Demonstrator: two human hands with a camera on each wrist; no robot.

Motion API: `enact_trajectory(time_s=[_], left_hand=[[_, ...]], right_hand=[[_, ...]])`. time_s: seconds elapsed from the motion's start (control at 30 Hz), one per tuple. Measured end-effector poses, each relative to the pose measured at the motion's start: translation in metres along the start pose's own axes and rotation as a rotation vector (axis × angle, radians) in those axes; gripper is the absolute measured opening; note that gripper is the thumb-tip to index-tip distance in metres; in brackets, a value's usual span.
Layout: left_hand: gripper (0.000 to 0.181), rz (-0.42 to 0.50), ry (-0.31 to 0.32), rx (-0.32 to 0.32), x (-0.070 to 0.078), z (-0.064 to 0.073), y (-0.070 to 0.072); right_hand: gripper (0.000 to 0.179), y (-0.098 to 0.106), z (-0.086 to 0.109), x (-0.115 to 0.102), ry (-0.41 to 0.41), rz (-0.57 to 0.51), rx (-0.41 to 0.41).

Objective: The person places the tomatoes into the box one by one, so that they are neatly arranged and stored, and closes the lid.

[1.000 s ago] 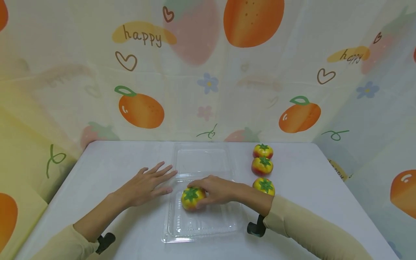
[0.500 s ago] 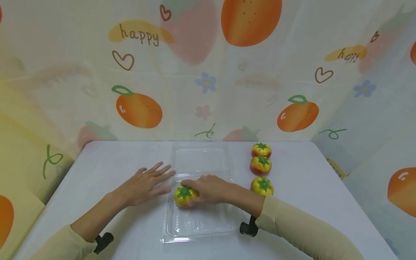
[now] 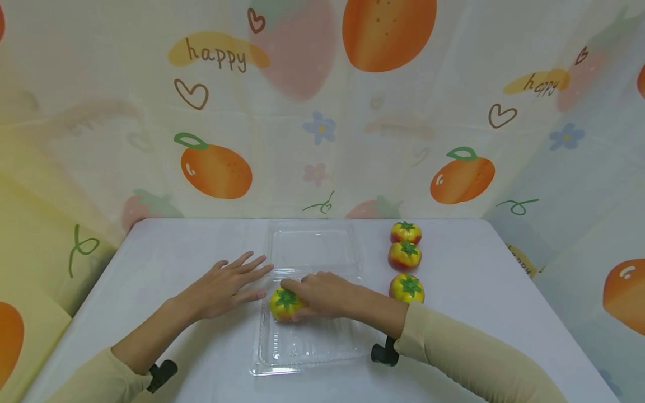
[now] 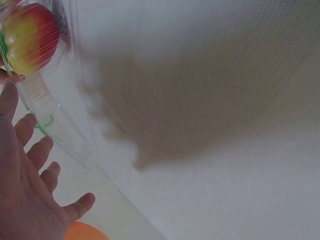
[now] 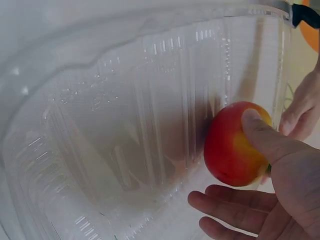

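Observation:
In the head view, my right hand grips a yellow-and-red tomato with a green star-shaped calyx. The tomato is in the left part of the near half of a clear plastic clamshell box, whose lid lies folded open toward the back. The right wrist view shows my thumb over the tomato, with its red side facing the camera. My left hand is spread out beside the box's left edge, fingertips close to it; whether they touch it I cannot tell. The left wrist view shows these fingers straight.
To the right of the box, three more tomatoes stand in a row on the white table: a far one, a middle one and a near one. A fruit-printed cloth hangs behind the table and along its sides.
My right hand has carried the tomato a little to the left inside the box, then stayed nearly still over the last half second. My left hand has barely moved.

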State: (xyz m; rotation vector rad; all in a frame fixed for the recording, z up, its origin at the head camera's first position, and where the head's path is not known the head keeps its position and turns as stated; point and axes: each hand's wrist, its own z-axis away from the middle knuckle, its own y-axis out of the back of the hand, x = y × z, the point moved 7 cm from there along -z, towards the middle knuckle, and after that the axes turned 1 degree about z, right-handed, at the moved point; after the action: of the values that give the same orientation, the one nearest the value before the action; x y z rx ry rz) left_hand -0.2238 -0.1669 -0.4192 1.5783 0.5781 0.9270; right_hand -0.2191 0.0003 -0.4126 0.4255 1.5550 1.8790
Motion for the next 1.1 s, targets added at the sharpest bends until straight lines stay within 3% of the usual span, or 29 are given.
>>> enact_trajectory(time_s=[0.33, 0.63, 0.87, 1.1], left_hand=[[0.061, -0.003, -0.031, 0.023, 0.004, -0.001, 0.004], [0.061, 0.011, -0.022, 0.016, 0.006, -0.001, 0.005], [0.061, 0.021, -0.018, 0.018, 0.005, -0.001, 0.004], [0.062, 0.011, -0.007, 0.013, 0.002, -0.001, 0.001]], right_hand=[[0.064, 0.001, 0.003, -0.001, 0.006, 0.01, 0.015], [0.074, -0.002, 0.009, 0.006, -0.017, -0.017, 0.0], [0.077, 0.009, 0.044, 0.029, -0.045, -0.121, -0.014], [0.077, 0.027, 0.089, 0.063, -0.099, -0.195, 0.031]])
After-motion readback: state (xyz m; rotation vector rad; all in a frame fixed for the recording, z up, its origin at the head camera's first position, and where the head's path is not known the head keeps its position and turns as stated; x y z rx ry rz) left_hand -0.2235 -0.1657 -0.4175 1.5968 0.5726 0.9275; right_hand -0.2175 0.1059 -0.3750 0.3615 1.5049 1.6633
